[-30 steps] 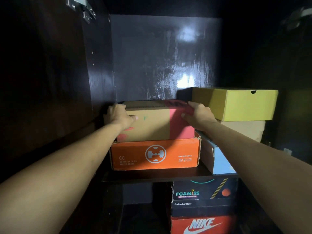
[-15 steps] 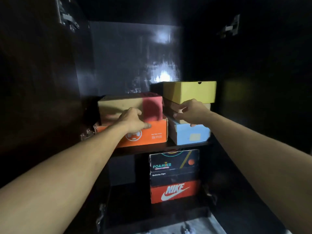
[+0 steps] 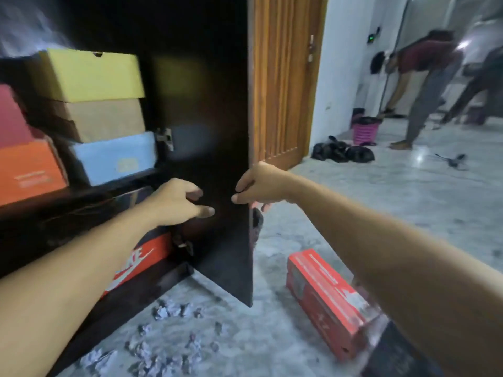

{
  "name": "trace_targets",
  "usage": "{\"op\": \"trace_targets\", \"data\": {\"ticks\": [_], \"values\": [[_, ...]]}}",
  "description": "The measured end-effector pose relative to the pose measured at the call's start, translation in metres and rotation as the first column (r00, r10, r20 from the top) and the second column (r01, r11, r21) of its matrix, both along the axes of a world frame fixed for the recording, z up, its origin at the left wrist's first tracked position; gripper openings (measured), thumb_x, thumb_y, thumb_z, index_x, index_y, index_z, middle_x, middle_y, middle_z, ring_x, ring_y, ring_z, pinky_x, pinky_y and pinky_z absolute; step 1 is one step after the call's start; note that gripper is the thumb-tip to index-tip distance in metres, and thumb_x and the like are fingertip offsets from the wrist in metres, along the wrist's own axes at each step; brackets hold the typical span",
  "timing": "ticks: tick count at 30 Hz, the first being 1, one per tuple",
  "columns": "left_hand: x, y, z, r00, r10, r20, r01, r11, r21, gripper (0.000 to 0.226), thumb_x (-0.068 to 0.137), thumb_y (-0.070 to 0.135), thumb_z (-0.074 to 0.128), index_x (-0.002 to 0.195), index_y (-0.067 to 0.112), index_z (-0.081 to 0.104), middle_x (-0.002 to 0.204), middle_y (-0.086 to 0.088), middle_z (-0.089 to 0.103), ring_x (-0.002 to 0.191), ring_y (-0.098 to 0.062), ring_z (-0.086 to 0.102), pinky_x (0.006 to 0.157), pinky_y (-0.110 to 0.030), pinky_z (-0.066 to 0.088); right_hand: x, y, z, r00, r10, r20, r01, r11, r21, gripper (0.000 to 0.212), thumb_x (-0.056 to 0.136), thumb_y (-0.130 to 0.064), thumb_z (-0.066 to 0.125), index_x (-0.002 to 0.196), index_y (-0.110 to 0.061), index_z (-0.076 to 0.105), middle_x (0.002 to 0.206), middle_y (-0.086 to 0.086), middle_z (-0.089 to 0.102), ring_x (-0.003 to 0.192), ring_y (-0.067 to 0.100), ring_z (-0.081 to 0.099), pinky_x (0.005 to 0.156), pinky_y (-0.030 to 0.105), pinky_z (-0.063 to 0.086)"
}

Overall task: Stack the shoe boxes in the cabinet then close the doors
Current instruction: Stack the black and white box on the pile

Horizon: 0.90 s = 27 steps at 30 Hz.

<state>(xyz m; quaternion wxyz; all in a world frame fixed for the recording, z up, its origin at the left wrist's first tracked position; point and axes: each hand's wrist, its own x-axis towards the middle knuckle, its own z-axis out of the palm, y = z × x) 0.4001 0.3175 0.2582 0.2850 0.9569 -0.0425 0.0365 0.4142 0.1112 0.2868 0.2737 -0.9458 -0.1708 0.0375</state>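
Observation:
The dark cabinet's right door (image 3: pixel 212 118) stands open, edge towards me. My right hand (image 3: pixel 258 186) grips that edge at mid height, thumb on the inner face and fingers round the back. My left hand (image 3: pixel 179 202) hovers just left of it in front of the door's inner face, fingers loosely curled and holding nothing. On the upper shelf a yellow box (image 3: pixel 89 74) tops a tan box (image 3: pixel 106 118) and a light blue box (image 3: pixel 114 156). To their left an orange box (image 3: pixel 27 172) carries a red-sided box (image 3: pixel 11 118). Below is a red Nike box (image 3: pixel 136 262).
On the floor right of the door lie a red shoe box (image 3: pixel 326 297) and a dark box (image 3: pixel 400 355). Crumpled paper scraps (image 3: pixel 168 311) litter the floor before the cabinet. A wooden room door (image 3: pixel 280 77) is behind. A person (image 3: pixel 424 77) bends over at the far right.
Both hands left the boxes on the shelf. My view swung right, and my right hand took hold of the right door's edge while the left hand moved beside it.

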Motion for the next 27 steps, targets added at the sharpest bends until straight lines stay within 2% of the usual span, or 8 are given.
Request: {"op": "trace_targets", "data": {"ticks": [4,7,10,12,15,20,23,27], "values": [[0.008,-0.093,-0.044,0.971,-0.199,-0.132,0.200,0.980,-0.012,0.062,0.065,0.039,0.085,0.117,0.008,0.068,0.108,0.002,0.069,0.103,-0.020,0.066,0.100,-0.040,0.049,-0.013,-0.105,-0.043,0.978,-0.136,-0.159,0.132,0.990,-0.040,0.032,0.084,-0.025,0.075,0.107,-0.003,0.070,0.086,0.007,0.072,0.082,0.023,0.074,0.072,0.045,0.062],[0.010,-0.157,-0.078,0.931,-0.282,-0.231,0.269,0.959,-0.086,0.059,0.071,0.032,0.084,0.121,0.008,0.065,0.114,-0.002,0.067,0.100,-0.015,0.064,0.084,-0.026,0.050,-0.022,-0.176,-0.080,0.937,-0.257,-0.236,0.249,0.966,-0.066,0.034,0.084,-0.023,0.075,0.110,-0.002,0.067,0.082,0.005,0.070,0.079,0.021,0.072,0.074,0.045,0.061],[0.010,-0.214,-0.119,0.884,-0.347,-0.313,0.320,0.938,-0.136,0.058,0.073,0.031,0.083,0.122,0.007,0.063,0.116,-0.004,0.067,0.101,-0.011,0.062,0.084,-0.021,0.045,-0.031,-0.237,-0.118,0.904,-0.349,-0.249,0.324,0.936,-0.138,0.037,0.082,-0.027,0.077,0.109,-0.005,0.069,0.065,-0.005,0.070,0.065,0.011,0.071,0.064,0.035,0.061],[0.008,-0.249,-0.148,0.861,-0.370,-0.349,0.342,0.929,-0.142,0.056,0.073,0.031,0.083,0.119,0.006,0.066,0.113,-0.004,0.068,0.100,-0.012,0.063,0.086,-0.022,0.046,-0.037,-0.271,-0.144,0.884,-0.378,-0.274,0.321,0.919,-0.230,0.042,0.081,-0.031,0.076,0.112,-0.004,0.069,0.091,0.006,0.074,0.082,0.021,0.071,0.073,0.038,0.061],[-0.001,-0.297,-0.192,0.826,-0.392,-0.405,0.344,0.920,-0.188,0.055,0.074,0.025,0.083,0.121,0.004,0.063,0.115,-0.006,0.067,0.107,-0.016,0.063,0.091,-0.023,0.047,-0.050,-0.313,-0.181,0.877,-0.391,-0.279,0.271,0.883,-0.384,0.056,0.073,-0.045,0.079,0.120,-0.017,0.068,0.120,0.002,0.067,0.099,0.022,0.064,0.084,0.033,0.054],[-0.017,-0.353,-0.249,0.769,-0.414,-0.487,0.337,0.910,-0.242,0.050,0.076,0.018,0.079,0.122,0.006,0.063,0.112,-0.005,0.065,0.101,-0.017,0.062,0.090,-0.028,0.049,-0.079,-0.351,-0.234,0.839,-0.379,-0.390,0.210,0.888,-0.410,0.114,0.052,-0.062,0.086,0.148,-0.031,0.033,0.149,0.000,0.042,0.135,0.021,0.042,0.108,0.034,0.038],[-0.017,-0.372,-0.288,0.762,-0.420,-0.492,0.322,0.906,-0.275,0.052,0.062,0.032,0.077,0.109,0.012,0.070,0.103,-0.001,0.072,0.096,-0.021,0.068,0.095,-0.041,0.052,-0.091,-0.360,-0.257,0.849,-0.365,-0.382,0.218,0.901,-0.376,0.128,0.045,-0.063,0.086,0.150,-0.044,0.015,0.155,0.001,0.025,0.141,0.023,0.033,0.112,0.038,0.036],[-0.024,-0.390,-0.315,0.762,-0.383,-0.522,0.245,0.917,-0.316,0.052,0.061,0.035,0.071,0.109,0.015,0.067,0.106,-0.002,0.073,0.098,-0.023,0.068,0.092,-0.042,0.053,-0.096,-0.374,-0.266,0.856,-0.421,-0.301,0.306,0.881,-0.362,0.118,0.053,-0.056,0.082,0.149,-0.047,0.014,0.149,0.005,0.030,0.132,0.027,0.043,0.104,0.038,0.044]]}}
